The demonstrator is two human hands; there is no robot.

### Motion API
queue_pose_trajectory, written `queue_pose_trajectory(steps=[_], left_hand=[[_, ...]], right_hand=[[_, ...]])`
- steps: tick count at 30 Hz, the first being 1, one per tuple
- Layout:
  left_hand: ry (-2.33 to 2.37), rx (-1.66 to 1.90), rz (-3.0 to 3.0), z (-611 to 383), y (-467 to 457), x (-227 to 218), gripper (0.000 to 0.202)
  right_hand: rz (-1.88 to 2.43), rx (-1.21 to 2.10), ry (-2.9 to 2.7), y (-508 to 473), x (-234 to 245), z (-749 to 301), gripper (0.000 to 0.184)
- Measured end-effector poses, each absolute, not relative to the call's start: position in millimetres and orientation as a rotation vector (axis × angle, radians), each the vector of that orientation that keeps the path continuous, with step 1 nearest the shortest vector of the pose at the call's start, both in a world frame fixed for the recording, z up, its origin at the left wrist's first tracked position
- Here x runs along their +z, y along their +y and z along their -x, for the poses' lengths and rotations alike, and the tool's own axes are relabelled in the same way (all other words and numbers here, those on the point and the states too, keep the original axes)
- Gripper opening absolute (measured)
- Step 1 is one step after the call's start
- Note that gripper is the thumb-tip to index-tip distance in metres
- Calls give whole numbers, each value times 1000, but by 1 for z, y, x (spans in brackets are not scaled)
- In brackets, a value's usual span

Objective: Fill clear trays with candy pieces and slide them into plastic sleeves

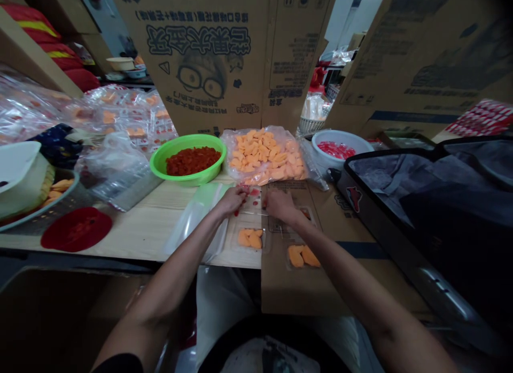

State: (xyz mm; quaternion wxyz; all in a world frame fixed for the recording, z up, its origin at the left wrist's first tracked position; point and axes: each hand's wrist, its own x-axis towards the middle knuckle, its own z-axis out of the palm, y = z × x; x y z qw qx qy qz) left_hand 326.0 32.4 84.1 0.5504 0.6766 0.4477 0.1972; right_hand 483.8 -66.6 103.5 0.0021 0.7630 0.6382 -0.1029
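A clear plastic bag with red print (255, 201) is stretched between my two hands at the middle of the table. My left hand (233, 200) pinches its left side, and my right hand (281, 205) is closed at its right side, fingers partly hidden. Just below lies a small clear tray of orange candy pieces (250, 238). A second such tray (303, 256) sits beside my right forearm on the cardboard. A third tray (306, 214) shows partly behind my right wrist. A stack of clear bags (196, 223) lies under my left forearm.
Behind my hands are a green bowl of reddish-brown pieces (154, 165), a large bag of orange pieces (266, 155) and a white bowl of red packets (366, 145). A red lid (76, 230) lies left. A black open case (385, 202) stands right; cardboard boxes (224, 111) rise behind.
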Motion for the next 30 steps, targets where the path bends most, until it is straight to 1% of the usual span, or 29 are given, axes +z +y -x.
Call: queue_pose_trajectory(steps=[7, 11, 15, 20, 25, 26, 28, 30], left_hand=[[988, 467, -1742, -345, 31, 73, 17], [1002, 495, -1860, -353, 27, 60, 10], [1017, 459, -1949, -348, 32, 57, 7], [1067, 423, -2006, -335, 42, 61, 7], [1093, 463, -1998, -336, 40, 64, 5], [1101, 470, -1983, -336, 40, 65, 5], [1117, 480, -1936, -334, 40, 67, 12], [1123, 479, -1869, -330, 41, 68, 18]], right_hand=[[-2357, -195, 2025, -62, 97, -473, 36], [-2295, -153, 2098, -67, 96, -474, 36], [-2284, -199, 2106, -71, 96, -480, 39], [-2392, -271, 2043, -73, 96, -489, 38], [-2280, -322, 2209, -72, 96, -478, 44], [-2267, -326, 2205, -71, 96, -475, 46], [-2274, -327, 2161, -70, 96, -468, 46], [-2282, -327, 2136, -69, 95, -464, 43]])
